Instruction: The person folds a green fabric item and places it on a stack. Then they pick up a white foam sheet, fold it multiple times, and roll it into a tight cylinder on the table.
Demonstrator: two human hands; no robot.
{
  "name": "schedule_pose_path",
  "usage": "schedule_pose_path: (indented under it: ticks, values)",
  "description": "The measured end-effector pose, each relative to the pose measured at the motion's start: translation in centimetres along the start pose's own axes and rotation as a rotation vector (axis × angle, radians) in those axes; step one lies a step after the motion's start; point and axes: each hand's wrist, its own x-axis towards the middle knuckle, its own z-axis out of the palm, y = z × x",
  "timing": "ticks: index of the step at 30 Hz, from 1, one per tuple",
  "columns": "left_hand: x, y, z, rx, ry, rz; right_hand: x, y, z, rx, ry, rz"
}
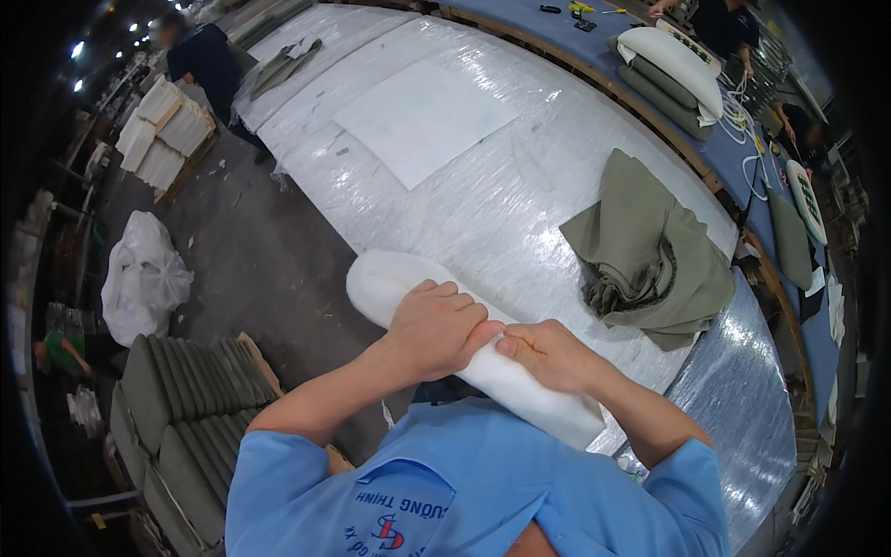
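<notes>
Both hands grip 1 rolled white padding sheet (464, 348) at the counter's (483, 213) near edge: left hand (436, 327) wrapped over it, right hand (548, 355) pinching its edge. Rolling looks underway; tightening evenly comes next, I judge. Olive fabric (645, 255) lies right.

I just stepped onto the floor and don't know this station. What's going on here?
A person in a blue shirt grips a rolled-up white foam pad with both hands, left hand and right hand side by side on the roll, at the edge of a long plastic-wrapped table. A pile of olive-green fabric covers lies to the right, a flat white sheet farther up. Stacked green cushions stand on the floor at the left.
</notes>
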Motion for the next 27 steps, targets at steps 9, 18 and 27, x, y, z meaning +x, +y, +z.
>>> schedule_pose_path:
  ticks: [9,18,27]
  values:
    - [0.7,0.1,0.2,0.033,0.014,-0.073,-6.4,-2.9,-1.6,-0.486,0.133,-0.016]
    - [0.9,-0.4,-0.7,-0.157,-0.014,-0.083,-6.0,-1.6,-2.0,-0.218,0.100,0.051]
    - [-0.7,-4.0,-3.2,-0.497,0.361,-0.188,3.5,-5.7,-1.4,-0.531,0.010,-0.007]
